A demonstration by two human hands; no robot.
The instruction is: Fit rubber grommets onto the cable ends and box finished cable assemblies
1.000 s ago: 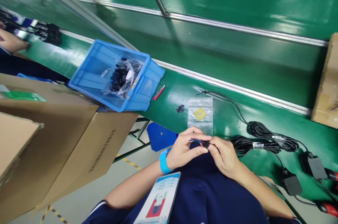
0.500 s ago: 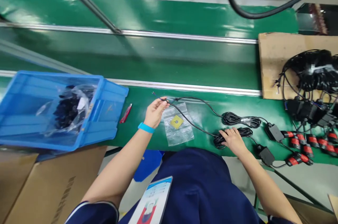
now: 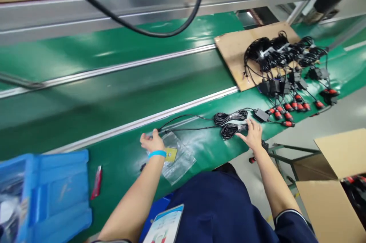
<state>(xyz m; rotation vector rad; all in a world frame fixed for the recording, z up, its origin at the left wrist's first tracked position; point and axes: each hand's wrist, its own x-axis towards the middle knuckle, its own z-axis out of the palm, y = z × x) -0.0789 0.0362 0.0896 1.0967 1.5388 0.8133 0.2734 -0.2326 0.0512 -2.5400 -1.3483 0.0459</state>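
Two black cables lie side by side on the green bench, each with a coiled bundle. My left hand [image 3: 152,142] is closed at their free ends, with the fingers around the end of the black cable [image 3: 194,128]. My right hand [image 3: 253,135] is open at the right end of the nearer coil [image 3: 229,131], thumb and fingers apart; whether it touches the coil I cannot tell. Just behind is the farther coil [image 3: 225,118], joined to a black box [image 3: 261,115] and red-and-black connectors [image 3: 288,124]. A clear plastic bag [image 3: 180,163] with a yellow card [image 3: 170,155] lies beside my left wrist.
Several more coiled cables [image 3: 268,58] with boxes and red connectors are heaped on a cardboard sheet [image 3: 228,50] at the right. A red cutter [image 3: 97,182] and a blue bin [image 3: 61,193] are on the left. An open carton [image 3: 328,205] stands lower right; a thick cable [image 3: 160,34] hangs overhead.
The view has swung to the right. The nearer cable now lies straighter beside the other one, and its coil is closer to the farther coil. My right hand has opened at the coil's right end.
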